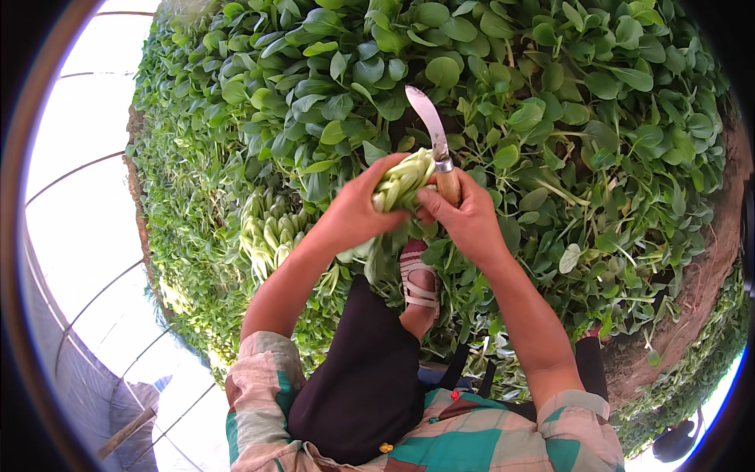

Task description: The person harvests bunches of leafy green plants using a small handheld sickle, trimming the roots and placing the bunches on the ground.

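Observation:
A bunch of leafy greens (401, 183) with pale green stems lies between my two hands, its stem ends facing up and its leaves hanging below. My left hand (367, 200) curls around the left side of the bunch. In my right hand (466, 212) is the wooden handle of a knife (435, 127), its curved blade pointing up and away from me and marked with dirt. My right thumb and fingers also touch the bunch's right side. The hands hide part of the stems.
A pile of cut greens (274, 230) lies left of my left forearm. Standing leafy plants (354, 76) spread ahead. My sandalled foot (420, 274) is among the leaves below the bunch. A bare soil path (708, 283) runs along the right; curved greenhouse ribs (76, 168) rise at left.

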Action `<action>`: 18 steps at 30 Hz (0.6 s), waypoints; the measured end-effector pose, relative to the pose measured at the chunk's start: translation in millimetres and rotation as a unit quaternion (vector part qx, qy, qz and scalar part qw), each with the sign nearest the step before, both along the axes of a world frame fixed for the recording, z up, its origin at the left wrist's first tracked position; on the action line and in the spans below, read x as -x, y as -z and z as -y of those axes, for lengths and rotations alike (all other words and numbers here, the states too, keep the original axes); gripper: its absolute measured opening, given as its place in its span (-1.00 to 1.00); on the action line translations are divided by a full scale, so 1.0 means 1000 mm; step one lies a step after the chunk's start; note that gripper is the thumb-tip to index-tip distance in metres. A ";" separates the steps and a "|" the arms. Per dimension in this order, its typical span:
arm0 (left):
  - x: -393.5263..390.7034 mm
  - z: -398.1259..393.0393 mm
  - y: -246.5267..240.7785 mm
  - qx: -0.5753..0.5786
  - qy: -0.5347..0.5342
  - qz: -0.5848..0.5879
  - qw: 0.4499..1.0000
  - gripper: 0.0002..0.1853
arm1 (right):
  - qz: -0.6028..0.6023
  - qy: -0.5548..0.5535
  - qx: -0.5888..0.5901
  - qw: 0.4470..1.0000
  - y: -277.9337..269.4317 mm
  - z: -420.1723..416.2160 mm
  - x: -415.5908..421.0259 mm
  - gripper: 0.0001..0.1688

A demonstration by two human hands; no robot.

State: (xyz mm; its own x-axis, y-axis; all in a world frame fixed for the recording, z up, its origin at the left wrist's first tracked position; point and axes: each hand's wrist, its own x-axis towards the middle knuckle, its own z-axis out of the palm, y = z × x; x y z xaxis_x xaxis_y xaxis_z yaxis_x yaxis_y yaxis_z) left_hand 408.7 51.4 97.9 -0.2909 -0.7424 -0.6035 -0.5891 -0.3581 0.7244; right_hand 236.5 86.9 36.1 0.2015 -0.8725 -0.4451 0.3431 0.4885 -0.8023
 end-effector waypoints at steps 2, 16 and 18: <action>-0.016 0.012 0.025 0.202 0.122 0.169 0.957 -0.23 | -0.204 -0.084 0.036 0.975 0.024 0.009 -0.001 -0.65; -0.081 0.003 0.093 0.259 0.119 0.398 0.872 -0.34 | -0.562 -0.252 0.227 0.754 0.098 0.040 -0.072 -0.38; -0.082 0.000 0.095 0.272 0.108 0.403 0.867 -0.37 | -0.580 -0.278 0.217 0.734 0.099 0.043 -0.081 -0.36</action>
